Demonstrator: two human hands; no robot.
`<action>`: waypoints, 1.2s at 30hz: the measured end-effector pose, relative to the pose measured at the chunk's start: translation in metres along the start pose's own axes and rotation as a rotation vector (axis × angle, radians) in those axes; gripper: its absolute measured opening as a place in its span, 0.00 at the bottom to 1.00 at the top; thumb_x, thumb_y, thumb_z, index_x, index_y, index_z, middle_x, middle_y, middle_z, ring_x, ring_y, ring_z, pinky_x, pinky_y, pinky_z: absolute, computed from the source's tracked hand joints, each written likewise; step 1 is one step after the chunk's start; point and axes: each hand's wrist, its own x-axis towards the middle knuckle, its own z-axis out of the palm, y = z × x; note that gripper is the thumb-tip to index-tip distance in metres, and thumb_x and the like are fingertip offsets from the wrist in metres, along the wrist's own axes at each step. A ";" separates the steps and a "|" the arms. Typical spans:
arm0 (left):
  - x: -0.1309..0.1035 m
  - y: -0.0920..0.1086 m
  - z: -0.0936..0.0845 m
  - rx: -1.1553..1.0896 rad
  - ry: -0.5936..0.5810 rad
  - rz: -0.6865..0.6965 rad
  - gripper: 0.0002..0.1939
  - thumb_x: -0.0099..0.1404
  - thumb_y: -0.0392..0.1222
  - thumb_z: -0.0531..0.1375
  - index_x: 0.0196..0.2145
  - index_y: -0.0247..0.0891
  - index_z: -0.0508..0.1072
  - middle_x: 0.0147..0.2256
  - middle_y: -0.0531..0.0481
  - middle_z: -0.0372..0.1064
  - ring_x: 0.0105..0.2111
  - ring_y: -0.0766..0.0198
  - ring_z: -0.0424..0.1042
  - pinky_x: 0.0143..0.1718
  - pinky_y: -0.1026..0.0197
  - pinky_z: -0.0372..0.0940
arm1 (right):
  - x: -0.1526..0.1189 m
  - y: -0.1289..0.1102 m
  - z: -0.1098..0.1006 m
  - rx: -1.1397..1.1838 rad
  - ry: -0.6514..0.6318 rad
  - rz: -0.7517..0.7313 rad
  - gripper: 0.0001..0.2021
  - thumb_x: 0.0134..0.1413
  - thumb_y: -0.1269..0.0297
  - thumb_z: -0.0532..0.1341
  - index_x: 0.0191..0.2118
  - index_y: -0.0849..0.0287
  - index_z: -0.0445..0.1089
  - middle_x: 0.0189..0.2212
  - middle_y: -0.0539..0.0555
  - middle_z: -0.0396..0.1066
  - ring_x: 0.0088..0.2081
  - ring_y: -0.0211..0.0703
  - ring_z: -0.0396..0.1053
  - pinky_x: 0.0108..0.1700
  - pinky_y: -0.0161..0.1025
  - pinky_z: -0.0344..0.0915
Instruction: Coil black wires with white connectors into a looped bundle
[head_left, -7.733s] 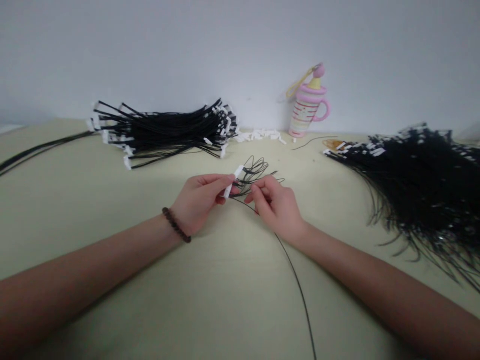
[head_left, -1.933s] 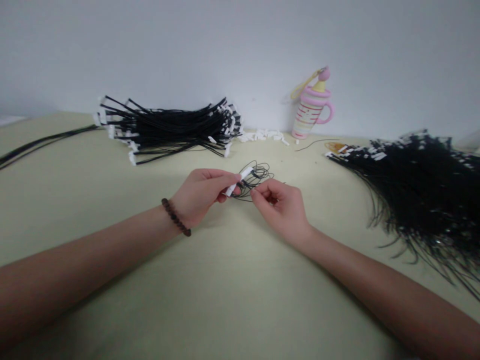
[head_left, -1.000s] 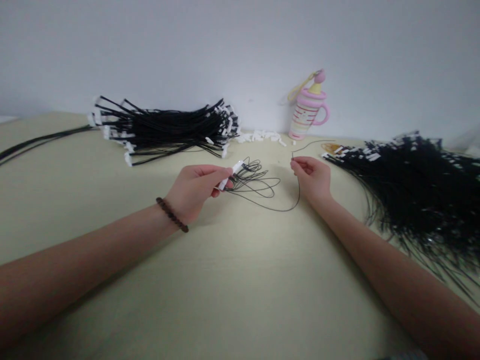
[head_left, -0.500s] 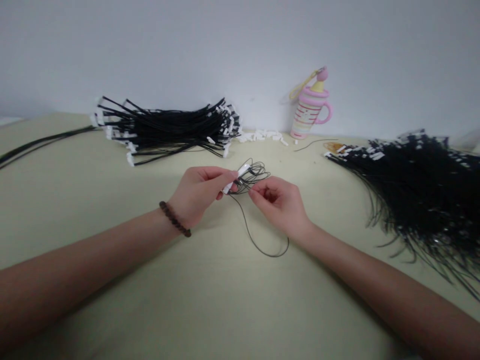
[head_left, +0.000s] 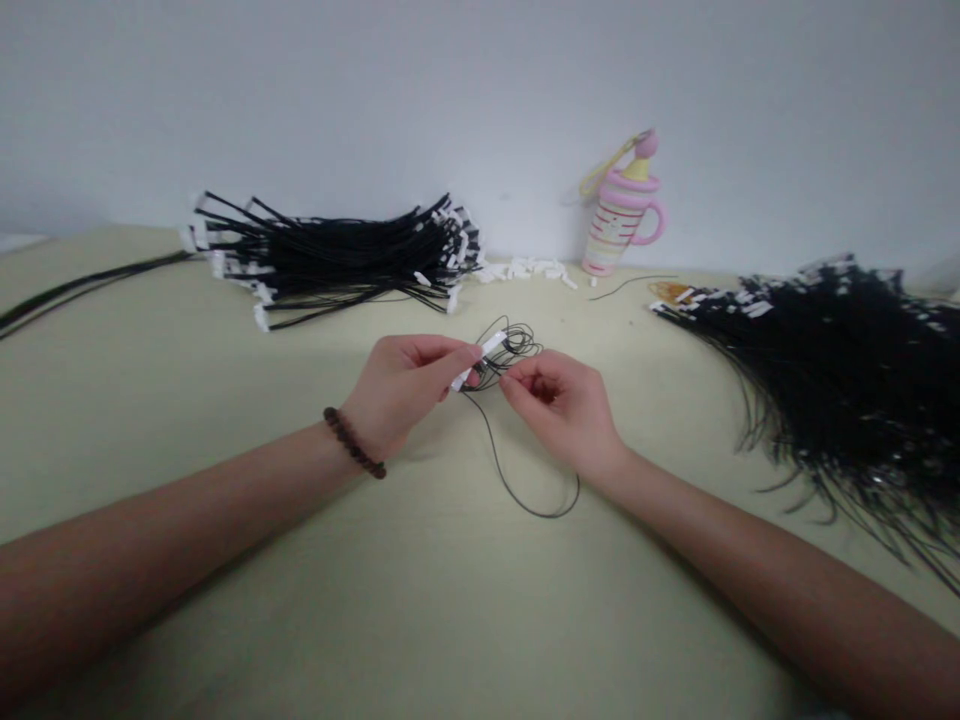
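Currently the left hand [head_left: 401, 388] pinches a white plastic piece [head_left: 478, 360] with a coil of thin black wire [head_left: 510, 350] bunched behind it, just above the worktop [head_left: 225, 420]. The right hand [head_left: 562, 405] grips the wire near the coil; a slack loop [head_left: 536, 495] trails below. Risk: slack snags or tangles the coil; thin wire may slip from the pinch.

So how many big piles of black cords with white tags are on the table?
2: one black cord pile at the back left, another along the right edge, partly cut off.
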 end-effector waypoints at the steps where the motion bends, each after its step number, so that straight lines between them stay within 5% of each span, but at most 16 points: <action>1: 0.000 0.000 0.000 0.002 -0.002 -0.002 0.14 0.51 0.50 0.59 0.27 0.36 0.76 0.23 0.49 0.70 0.20 0.69 0.61 0.20 0.67 0.54 | 0.000 0.000 0.000 -0.001 -0.001 0.006 0.05 0.48 0.67 0.57 0.27 0.61 0.68 0.22 0.49 0.65 0.25 0.33 0.61 0.27 0.31 0.58; 36: -0.002 -0.006 0.006 -0.106 0.023 0.001 0.13 0.52 0.48 0.60 0.28 0.35 0.76 0.22 0.49 0.69 0.19 0.71 0.59 0.19 0.67 0.53 | -0.005 0.000 0.006 -0.066 -0.022 -0.088 0.06 0.51 0.68 0.56 0.30 0.61 0.69 0.23 0.50 0.64 0.27 0.34 0.60 0.30 0.32 0.57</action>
